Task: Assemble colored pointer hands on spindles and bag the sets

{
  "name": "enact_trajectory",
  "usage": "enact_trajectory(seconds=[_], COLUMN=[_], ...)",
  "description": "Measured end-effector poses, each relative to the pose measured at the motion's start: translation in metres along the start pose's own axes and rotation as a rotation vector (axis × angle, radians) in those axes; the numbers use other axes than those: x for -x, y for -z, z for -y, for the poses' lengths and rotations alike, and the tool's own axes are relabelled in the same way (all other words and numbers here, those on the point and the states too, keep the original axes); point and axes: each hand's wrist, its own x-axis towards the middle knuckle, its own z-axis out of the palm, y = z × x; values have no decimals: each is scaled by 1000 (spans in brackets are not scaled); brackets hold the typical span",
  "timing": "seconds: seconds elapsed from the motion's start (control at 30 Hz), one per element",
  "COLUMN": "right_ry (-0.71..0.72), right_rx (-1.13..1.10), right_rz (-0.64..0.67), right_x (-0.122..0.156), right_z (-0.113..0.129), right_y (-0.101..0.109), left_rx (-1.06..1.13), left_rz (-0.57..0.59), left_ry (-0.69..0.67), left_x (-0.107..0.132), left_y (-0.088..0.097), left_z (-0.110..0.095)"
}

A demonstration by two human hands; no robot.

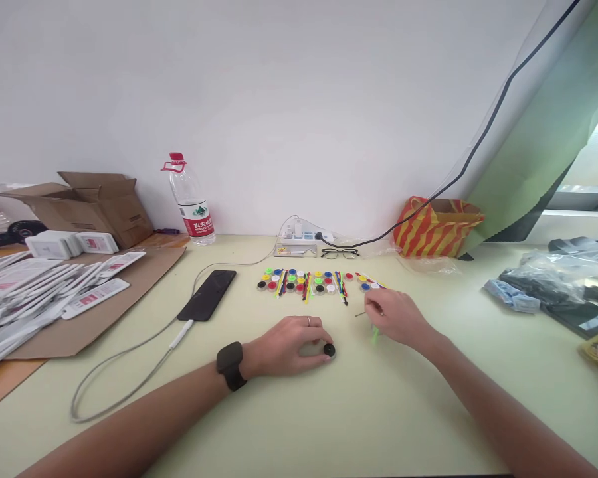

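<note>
My left hand, with a ring and a dark wristwatch, pinches a small round black disc with a pale base on the table. Off to its right, my right hand has its fingers curled together. A thin brownish stick end pokes out on its left side, and a blurred bright green piece shows below it. What exactly the fingers grip is hidden. Beyond both hands lie rows of small round discs in several colours, with bundles of coloured strips between them.
Behind the discs are eyeglasses, a clear case and a power strip. A phone with a cable lies left, near a water bottle, cardboard box and stacked white tags. A striped bag stands right.
</note>
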Motion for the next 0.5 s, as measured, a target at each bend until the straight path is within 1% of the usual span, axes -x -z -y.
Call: enact_trajectory(seconds=[0.07,0.13,0.23,0.3,0.4,0.5], right_ry=[31,58,47,27,1,-22], right_rx=[-245,-507,-809,-968,-1121,-1137], right_rz=[-12,12,109,190,257,249], right_x=[0,3,9,13,17,17], right_z=[4,14,32,42,50,51], right_y=[0,-3,-11,-19,-31,-41], left_rx=[74,151,267,321,381,428], left_rz=[-44,-75,-103,-116,-106,-107], left_ry=[70,155,252,285,321,349], left_x=[1,1,-1,-2,-4,-5], left_y=[1,2,1,-1,-3,-3], left_z=[0,2,7,11,15,18])
